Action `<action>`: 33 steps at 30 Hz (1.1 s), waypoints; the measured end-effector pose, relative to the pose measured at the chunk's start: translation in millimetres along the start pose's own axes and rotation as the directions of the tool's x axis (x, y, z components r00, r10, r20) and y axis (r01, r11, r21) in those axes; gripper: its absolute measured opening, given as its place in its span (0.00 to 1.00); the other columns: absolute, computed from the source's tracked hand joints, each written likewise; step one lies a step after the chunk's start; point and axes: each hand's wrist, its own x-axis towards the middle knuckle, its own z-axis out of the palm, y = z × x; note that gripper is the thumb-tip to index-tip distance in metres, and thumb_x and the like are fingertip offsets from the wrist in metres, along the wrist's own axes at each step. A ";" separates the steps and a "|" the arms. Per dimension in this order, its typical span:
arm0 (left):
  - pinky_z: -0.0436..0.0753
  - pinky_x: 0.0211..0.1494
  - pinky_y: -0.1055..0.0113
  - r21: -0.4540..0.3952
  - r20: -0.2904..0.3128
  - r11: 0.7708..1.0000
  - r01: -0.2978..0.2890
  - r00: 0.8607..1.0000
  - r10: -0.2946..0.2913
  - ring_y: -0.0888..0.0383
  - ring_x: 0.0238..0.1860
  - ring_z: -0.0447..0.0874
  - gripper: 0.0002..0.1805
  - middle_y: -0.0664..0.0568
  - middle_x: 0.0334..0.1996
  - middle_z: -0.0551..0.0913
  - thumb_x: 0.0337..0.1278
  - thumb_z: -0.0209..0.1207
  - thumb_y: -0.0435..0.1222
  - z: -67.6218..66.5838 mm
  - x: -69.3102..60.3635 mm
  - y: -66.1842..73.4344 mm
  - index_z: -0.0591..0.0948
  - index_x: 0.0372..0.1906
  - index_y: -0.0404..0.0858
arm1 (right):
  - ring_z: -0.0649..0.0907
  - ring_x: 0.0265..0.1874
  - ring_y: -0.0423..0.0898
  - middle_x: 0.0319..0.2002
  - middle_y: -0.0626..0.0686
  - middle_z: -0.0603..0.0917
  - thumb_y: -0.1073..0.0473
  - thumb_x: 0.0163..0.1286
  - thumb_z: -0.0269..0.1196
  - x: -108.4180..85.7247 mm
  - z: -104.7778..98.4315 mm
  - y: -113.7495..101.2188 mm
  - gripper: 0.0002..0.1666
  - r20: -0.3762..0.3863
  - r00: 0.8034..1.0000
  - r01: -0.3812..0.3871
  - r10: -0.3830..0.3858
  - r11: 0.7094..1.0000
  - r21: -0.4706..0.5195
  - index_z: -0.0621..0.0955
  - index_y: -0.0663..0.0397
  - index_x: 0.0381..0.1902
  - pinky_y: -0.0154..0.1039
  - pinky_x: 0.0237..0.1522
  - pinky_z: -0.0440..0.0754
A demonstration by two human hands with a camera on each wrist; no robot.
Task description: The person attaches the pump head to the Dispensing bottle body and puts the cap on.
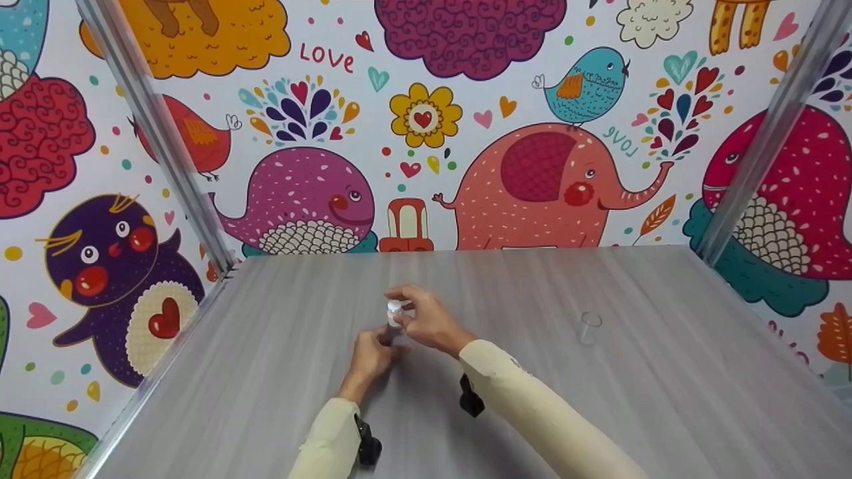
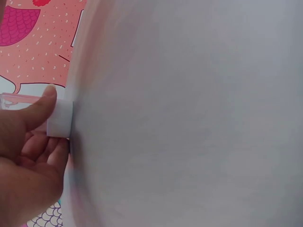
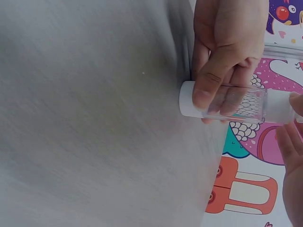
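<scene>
Head view: left hand (image 1: 371, 359) has fingers wrapped round the lower part of a clear cylindrical bottle with white ends (image 3: 259, 105), right hand (image 1: 429, 322) pinching its top. Bottle's upright, low at the grey wood-grain table (image 1: 519, 399); clear round cup (image 1: 590, 329) sits off right.

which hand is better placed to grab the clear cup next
Probably the right hand: though it pinches the white top of the bottle, it is nearer the clear cup, off to its right. The left hand, farther away, grips the bottle lower down.
</scene>
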 end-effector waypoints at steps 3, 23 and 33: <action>0.73 0.33 0.70 -0.020 0.002 1.000 -0.007 1.000 0.007 0.60 0.28 0.71 0.12 0.40 0.30 0.87 0.43 0.70 0.25 -0.1 -0.1 -0.4 0.86 0.38 0.24 | 0.84 0.55 0.51 0.58 0.57 0.83 0.73 0.67 0.61 -0.8 1.4 2.0 0.24 -0.008 1.000 0.022 -0.022 1.000 -0.019 0.79 0.57 0.61 0.42 0.58 0.82; 0.71 0.31 0.69 -0.009 -0.007 1.000 -0.019 1.000 0.019 0.59 0.27 0.70 0.12 0.47 0.24 0.82 0.43 0.69 0.24 -2.1 -0.3 -1.2 0.85 0.37 0.24 | 0.83 0.55 0.53 0.59 0.59 0.82 0.67 0.65 0.67 0.1 0.0 4.8 0.25 -0.013 1.000 0.005 -0.005 0.999 0.034 0.78 0.57 0.61 0.50 0.60 0.81; 0.67 0.27 0.70 -0.014 0.002 0.999 -0.028 1.000 0.029 0.62 0.24 0.67 0.10 0.52 0.21 0.78 0.44 0.69 0.25 -1.8 0.8 -1.3 0.85 0.35 0.24 | 0.85 0.49 0.49 0.54 0.55 0.85 0.71 0.66 0.63 1.4 0.3 4.5 0.21 0.005 1.000 0.030 -0.030 0.998 -0.048 0.81 0.57 0.58 0.40 0.54 0.84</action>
